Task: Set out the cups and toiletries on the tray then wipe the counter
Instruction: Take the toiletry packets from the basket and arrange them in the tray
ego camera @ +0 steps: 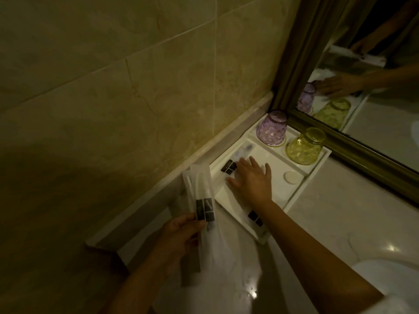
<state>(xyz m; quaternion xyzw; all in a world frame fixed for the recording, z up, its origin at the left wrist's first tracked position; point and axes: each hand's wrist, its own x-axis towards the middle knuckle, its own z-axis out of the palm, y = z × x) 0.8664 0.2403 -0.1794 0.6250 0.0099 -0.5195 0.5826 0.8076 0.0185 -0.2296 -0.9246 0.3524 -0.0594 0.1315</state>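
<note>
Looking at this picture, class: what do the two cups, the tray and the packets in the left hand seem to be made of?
Purple cup and yellow cup: likely tinted glass, see-through and faceted, though clear plastic is possible. Tray: white, smooth, moulded compartments, perhaps resin or ceramic. Packets in the left hand: thin frosted plastic film, contents showing through faintly.
</note>
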